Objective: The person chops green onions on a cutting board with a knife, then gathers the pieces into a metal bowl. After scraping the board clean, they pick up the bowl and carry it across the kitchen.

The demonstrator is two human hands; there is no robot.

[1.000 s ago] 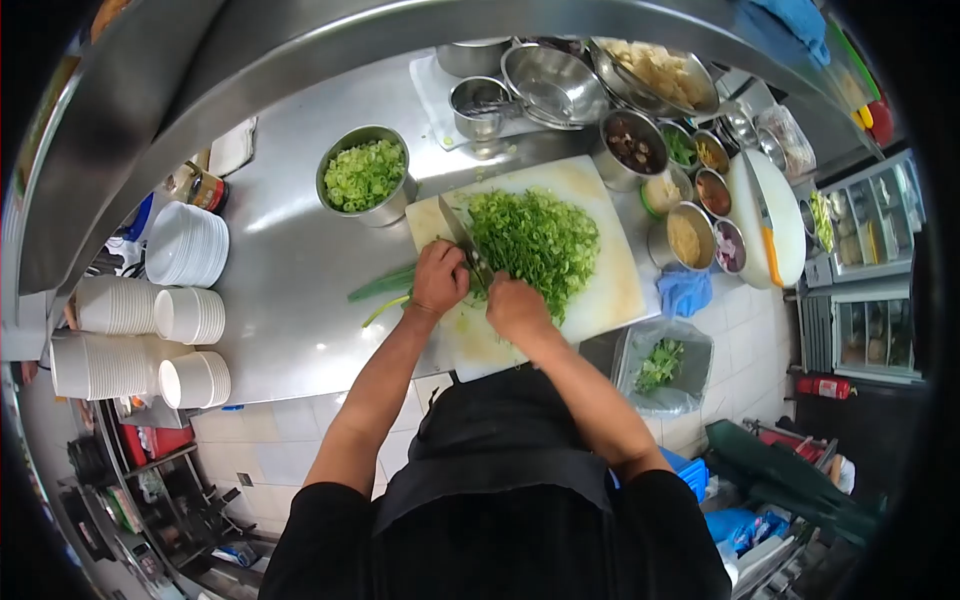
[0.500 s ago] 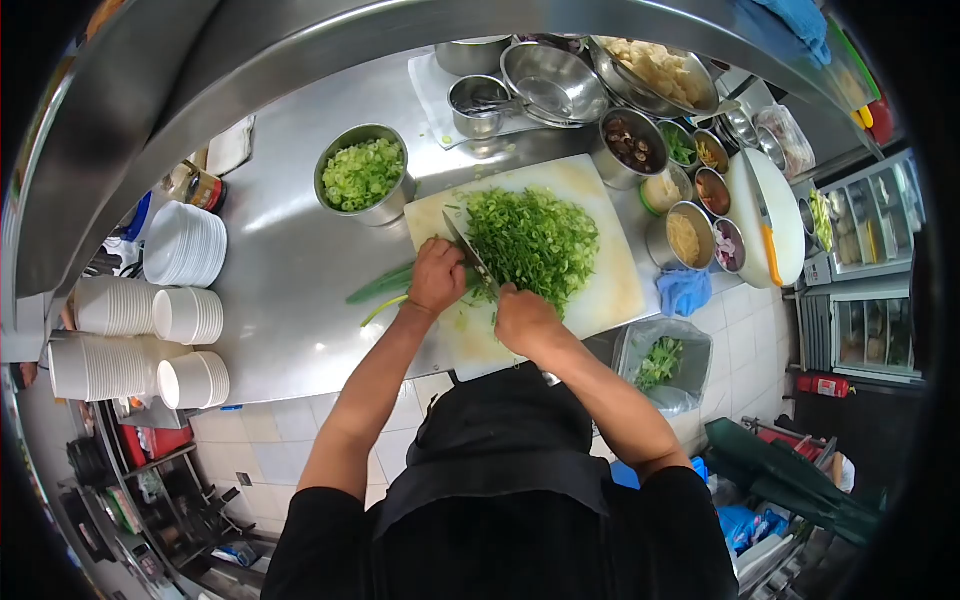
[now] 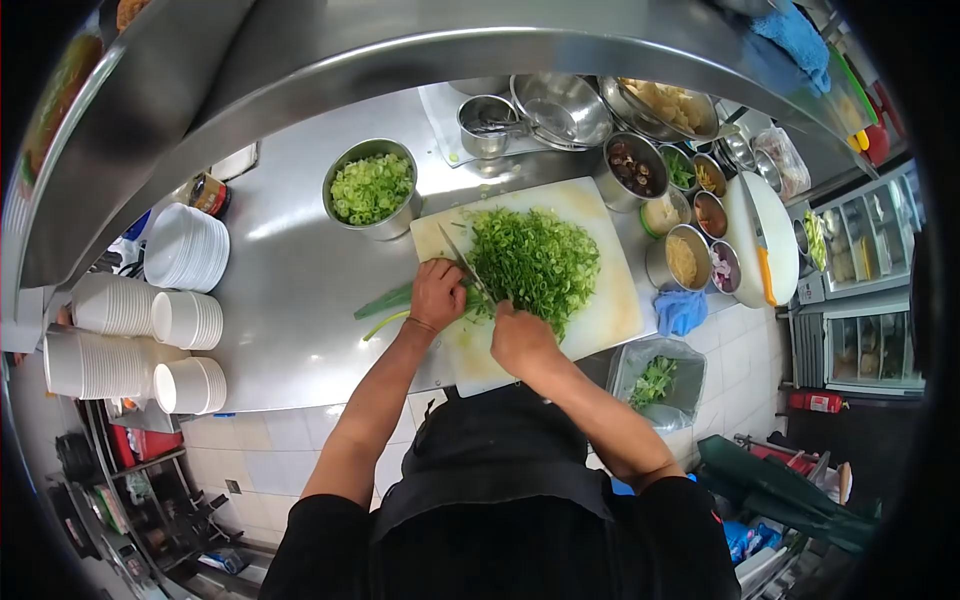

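Note:
My right hand is wrapped round the handle of a knife, whose blade points away from me and to the left. The blade lies beside my left hand, which has its fingers curled down on the green onions. Their long green ends stick out to the left, past the edge of the white cutting board. A large heap of chopped green onion covers the middle of the board, right of the blade. Up and to the left stands a steel pot filled with paler chopped green onion.
Stacks of white bowls and plates stand at the left. Steel containers with ingredients crowd the right side, near a second knife on a round board. A lined bin stands below. A steel shelf overhangs the counter.
The view has shifted, so the counter sits slightly lower in the picture. Both hands keep their hold on the knife and the green onions, with little movement over the board.

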